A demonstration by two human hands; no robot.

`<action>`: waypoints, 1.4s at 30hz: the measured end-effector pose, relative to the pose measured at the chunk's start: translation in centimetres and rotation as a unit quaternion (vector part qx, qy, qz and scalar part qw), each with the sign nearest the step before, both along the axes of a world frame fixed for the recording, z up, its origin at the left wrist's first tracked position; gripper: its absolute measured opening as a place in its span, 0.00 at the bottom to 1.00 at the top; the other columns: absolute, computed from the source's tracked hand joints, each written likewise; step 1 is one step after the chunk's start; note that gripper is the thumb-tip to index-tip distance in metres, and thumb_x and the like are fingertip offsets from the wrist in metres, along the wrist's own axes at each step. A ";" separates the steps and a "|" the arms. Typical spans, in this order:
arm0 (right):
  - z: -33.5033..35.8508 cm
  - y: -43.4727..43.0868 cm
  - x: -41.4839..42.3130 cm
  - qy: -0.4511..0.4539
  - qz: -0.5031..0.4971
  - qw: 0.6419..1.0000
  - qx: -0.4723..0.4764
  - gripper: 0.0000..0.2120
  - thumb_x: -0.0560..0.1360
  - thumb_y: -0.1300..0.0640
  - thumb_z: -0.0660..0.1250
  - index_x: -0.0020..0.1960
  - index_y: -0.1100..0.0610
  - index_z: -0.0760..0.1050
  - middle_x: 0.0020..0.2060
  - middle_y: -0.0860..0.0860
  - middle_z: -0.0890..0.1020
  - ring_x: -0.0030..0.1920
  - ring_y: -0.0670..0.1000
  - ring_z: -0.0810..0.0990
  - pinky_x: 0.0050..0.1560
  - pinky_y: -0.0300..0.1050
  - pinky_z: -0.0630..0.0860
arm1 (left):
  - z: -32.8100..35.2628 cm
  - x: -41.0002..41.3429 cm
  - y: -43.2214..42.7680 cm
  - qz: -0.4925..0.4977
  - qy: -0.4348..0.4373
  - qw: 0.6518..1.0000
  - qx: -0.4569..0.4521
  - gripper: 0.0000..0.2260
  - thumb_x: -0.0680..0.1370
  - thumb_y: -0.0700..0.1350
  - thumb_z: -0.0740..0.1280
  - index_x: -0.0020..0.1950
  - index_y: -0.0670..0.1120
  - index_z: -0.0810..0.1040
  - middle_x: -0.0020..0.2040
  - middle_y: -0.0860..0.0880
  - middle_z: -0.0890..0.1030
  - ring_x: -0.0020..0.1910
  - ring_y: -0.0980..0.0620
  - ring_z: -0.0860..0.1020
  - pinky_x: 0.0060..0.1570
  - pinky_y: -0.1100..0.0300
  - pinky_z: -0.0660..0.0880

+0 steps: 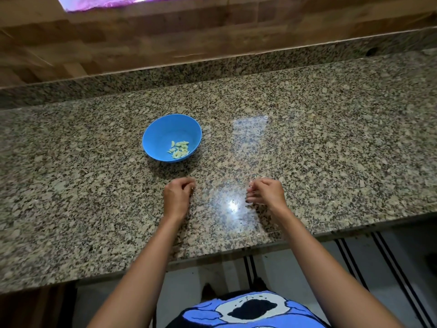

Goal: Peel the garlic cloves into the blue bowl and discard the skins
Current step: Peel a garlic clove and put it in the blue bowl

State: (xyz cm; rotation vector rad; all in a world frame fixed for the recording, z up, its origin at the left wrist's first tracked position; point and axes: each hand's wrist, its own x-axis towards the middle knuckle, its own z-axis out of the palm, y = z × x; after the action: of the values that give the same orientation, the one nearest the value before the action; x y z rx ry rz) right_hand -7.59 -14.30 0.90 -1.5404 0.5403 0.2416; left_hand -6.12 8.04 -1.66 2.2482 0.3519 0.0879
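– Garlic cloves (pixel 178 149) sit peeled in the blue bowl (pixel 162 133) on the tabletop (pixel 331 150). Risk?
– Left hand (pixel 177 196) and right hand (pixel 268 192): grip curled, contents unclear; skin flakes could vanish against speckled stone

Speckled granite counter (pixel 331 138) (glossy, glare-spotted) below a wooden wall (pixel 165 31); perhaps a window (pixel 101 2) above.

The left hand (pixel 176 195) and right hand (pixel 267 191), just this side of the blue bowl (pixel 160 133), are curling their fingertips under, hiding whether they're pinching anything. Far past the bowl, a purple thing (pixel 104 2) is getting chopped by the top edge.
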 end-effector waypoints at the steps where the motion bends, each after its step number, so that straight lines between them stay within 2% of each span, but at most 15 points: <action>1: 0.2 -0.3 -0.1 0.004 -0.007 1.000 0.004 0.09 0.77 0.64 0.61 0.39 0.61 0.77 0.34 0.57 0.80 0.31 0.53 0.78 0.31 0.42 0.78 | 0.1 -0.3 -0.3 0.004 -0.034 0.999 0.012 0.09 0.76 0.38 0.67 0.56 0.40 0.80 0.51 0.44 0.83 0.46 0.50 0.80 0.43 0.69 0.75; 3: 0.5 -0.9 -0.3 0.012 -0.043 0.999 0.026 0.11 0.77 0.63 0.60 0.38 0.61 0.76 0.31 0.56 0.78 0.29 0.54 0.76 0.27 0.42 0.76 | 0.4 -0.8 -1.8 -0.025 -0.106 0.994 0.030 0.11 0.77 0.34 0.65 0.58 0.39 0.79 0.53 0.43 0.82 0.48 0.53 0.79 0.43 0.76 0.73; 5: 0.5 -1.7 -0.5 0.020 -0.071 0.996 0.048 0.13 0.77 0.56 0.61 0.38 0.61 0.75 0.29 0.55 0.78 0.28 0.54 0.75 0.27 0.43 0.76 | 0.3 -0.9 -4.3 -0.111 -0.109 0.988 0.015 0.13 0.78 0.33 0.62 0.61 0.41 0.77 0.59 0.44 0.80 0.55 0.55 0.77 0.52 0.78 0.70; 9: -0.1 -2.8 -1.2 0.036 -0.074 0.996 0.040 0.15 0.71 0.51 0.70 0.44 0.64 0.77 0.34 0.54 0.80 0.29 0.51 0.78 0.34 0.42 0.79 | -1.9 0.1 -8.9 -0.227 0.027 0.972 0.059 0.20 0.83 0.48 0.52 0.76 0.47 0.58 0.76 0.49 0.57 0.75 0.52 0.55 0.74 0.55 0.53; 12: -0.3 -3.6 -1.8 0.046 -0.121 0.989 0.068 0.09 0.71 0.57 0.70 0.45 0.63 0.78 0.35 0.54 0.81 0.31 0.50 0.79 0.37 0.40 0.80 | -3.0 -0.2 -10.0 -0.286 0.039 0.943 0.164 0.23 0.83 0.52 0.45 0.77 0.47 0.48 0.77 0.51 0.45 0.76 0.54 0.43 0.74 0.58 0.40; 17: -0.2 -3.9 -2.7 0.050 -0.178 0.979 0.089 0.08 0.72 0.60 0.70 0.47 0.65 0.77 0.37 0.55 0.80 0.35 0.50 0.80 0.34 0.37 0.80 | -2.2 -2.5 -10.0 -0.448 -0.035 0.877 0.167 0.20 0.83 0.53 0.51 0.75 0.52 0.59 0.77 0.52 0.55 0.75 0.55 0.53 0.72 0.60 0.46; 20: 0.0 -2.7 -2.7 0.063 -0.151 0.982 0.096 0.08 0.71 0.63 0.70 0.48 0.65 0.77 0.40 0.57 0.81 0.38 0.53 0.81 0.38 0.42 0.81 | -2.4 -2.8 -7.8 -0.521 -0.099 0.832 0.165 0.16 0.81 0.47 0.59 0.69 0.48 0.71 0.71 0.46 0.69 0.69 0.48 0.69 0.69 0.54 0.65; 22: 0.2 -1.2 -2.6 0.087 -0.094 0.986 0.107 0.07 0.72 0.64 0.69 0.48 0.66 0.77 0.39 0.58 0.82 0.38 0.54 0.82 0.37 0.43 0.82 | -2.5 -3.1 -5.4 -0.551 -0.132 0.804 0.178 0.15 0.80 0.45 0.60 0.64 0.45 0.76 0.64 0.43 0.76 0.60 0.45 0.77 0.58 0.51 0.76; 24: 0.3 0.7 -2.5 0.103 -0.053 0.986 0.123 0.08 0.72 0.66 0.68 0.49 0.68 0.76 0.38 0.59 0.81 0.38 0.54 0.81 0.38 0.43 0.82 | -2.5 -3.7 -2.5 -0.565 -0.148 0.790 0.185 0.15 0.79 0.44 0.60 0.62 0.41 0.78 0.61 0.41 0.78 0.56 0.44 0.79 0.54 0.50 0.78; 27: 0.2 3.2 -2.3 0.111 -0.031 0.984 0.137 0.08 0.73 0.67 0.67 0.51 0.70 0.75 0.39 0.59 0.80 0.37 0.53 0.81 0.40 0.42 0.82 | -2.2 -5.2 1.9 -0.572 -0.148 0.781 0.203 0.17 0.78 0.46 0.60 0.63 0.41 0.78 0.62 0.41 0.78 0.58 0.44 0.78 0.61 0.55 0.72; 31: 0.8 5.4 -2.5 0.130 0.010 0.976 0.176 0.08 0.73 0.68 0.67 0.50 0.71 0.75 0.39 0.60 0.80 0.30 0.50 0.82 0.36 0.41 0.80 | -1.8 -7.5 7.2 -0.520 -0.103 0.824 0.201 0.16 0.78 0.46 0.62 0.66 0.47 0.75 0.66 0.45 0.75 0.63 0.46 0.75 0.64 0.55 0.69; 34: 1.3 6.5 -3.0 0.143 0.059 0.967 0.204 0.07 0.72 0.72 0.65 0.51 0.71 0.74 0.45 0.60 0.80 0.39 0.54 0.82 0.40 0.41 0.81 | -1.9 -9.7 10.0 -0.470 -0.126 0.841 0.237 0.15 0.74 0.42 0.69 0.60 0.42 0.78 0.57 0.40 0.80 0.53 0.44 0.81 0.51 0.49 0.79; 39: 1.6 7.8 -4.0 0.154 0.124 0.963 0.182 0.07 0.72 0.75 0.64 0.49 0.72 0.73 0.44 0.60 0.80 0.33 0.50 0.81 0.38 0.38 0.79 | -1.1 -12.6 8.5 -0.264 -0.103 0.903 0.322 0.11 0.66 0.35 0.77 0.46 0.41 0.82 0.43 0.44 0.83 0.38 0.46 0.82 0.35 0.56 0.80; 41: 1.6 8.1 -4.3 0.150 0.138 0.964 0.173 0.07 0.71 0.75 0.64 0.49 0.72 0.74 0.42 0.60 0.81 0.36 0.51 0.81 0.39 0.38 0.79 | 0.3 -12.3 6.7 -0.126 -0.014 0.952 0.280 0.05 0.72 0.37 0.72 0.47 0.43 0.82 0.44 0.47 0.82 0.39 0.50 0.80 0.38 0.61 0.76; 42: 1.5 8.3 -4.4 0.152 0.146 0.962 0.177 0.07 0.71 0.74 0.64 0.49 0.72 0.74 0.40 0.59 0.80 0.37 0.52 0.81 0.39 0.39 0.79 | 1.0 -12.1 6.0 -0.014 0.043 0.981 0.190 0.05 0.74 0.37 0.70 0.48 0.43 0.83 0.44 0.49 0.82 0.41 0.51 0.80 0.40 0.62 0.75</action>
State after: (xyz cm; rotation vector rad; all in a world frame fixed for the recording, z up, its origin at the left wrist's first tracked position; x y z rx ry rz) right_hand -12.02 -6.00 2.45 -1.2332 0.4753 0.7703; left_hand -18.20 14.00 -0.70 2.6414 0.3731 0.0467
